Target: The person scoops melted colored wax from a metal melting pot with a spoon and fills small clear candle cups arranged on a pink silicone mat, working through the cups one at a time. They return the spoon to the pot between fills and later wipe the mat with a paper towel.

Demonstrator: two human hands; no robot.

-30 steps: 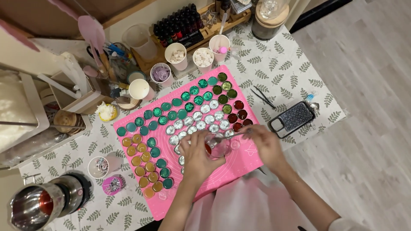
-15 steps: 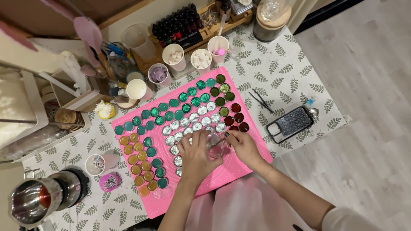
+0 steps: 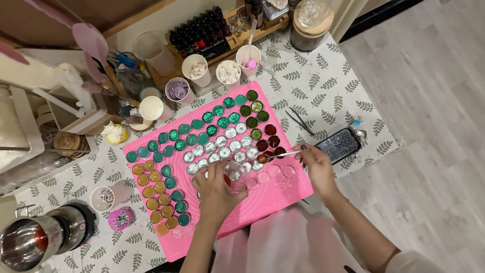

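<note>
Left hand (image 3: 214,189): fingers closed around a small clear cup (image 3: 236,177), above pink mat (image 3: 283,194).
Right hand (image 3: 316,164): fingers pinched on thin stick (image 3: 283,154), tip apparently at mat's red discs (image 3: 270,143).

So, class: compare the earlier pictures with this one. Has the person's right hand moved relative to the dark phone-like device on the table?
Yes. The right hand, holding a thin stick, has moved away from the left hand toward the dark device, and now sits right beside it on the pink mat.
</note>
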